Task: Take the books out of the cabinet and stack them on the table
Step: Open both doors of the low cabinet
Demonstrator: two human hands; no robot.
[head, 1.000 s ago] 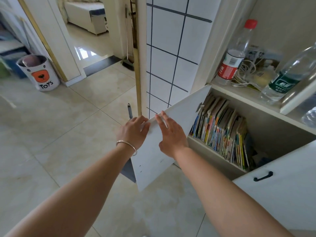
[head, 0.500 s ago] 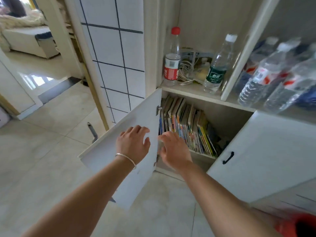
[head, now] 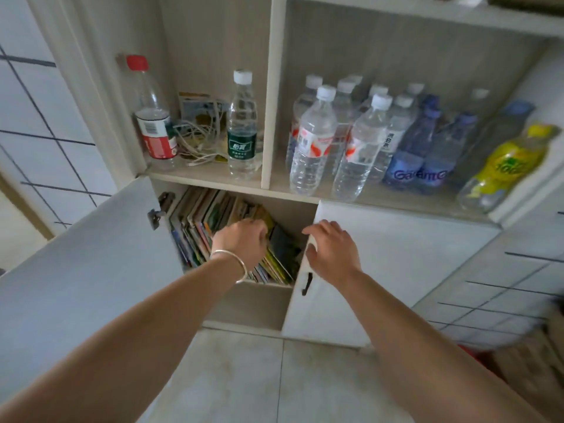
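A row of thin colourful books stands upright, leaning left, in the lower cabinet compartment. My left hand, with a bangle at the wrist, is inside the opening; its fingers curl over the tops of the books at the right of the row, fingertips hidden. My right hand grips the left edge of the right cabinet door, thumb on the edge just above the black handle. The left cabinet door hangs wide open. No table is in view.
The shelf above holds a red-capped bottle, a green-label bottle and tangled white cables. To the right stand several water bottles and a yellow bottle. Pale floor tiles lie below.
My view has swung right onto the cabinet. My left hand left the open left door and went in onto the books. My right hand moved right to the other door's edge.
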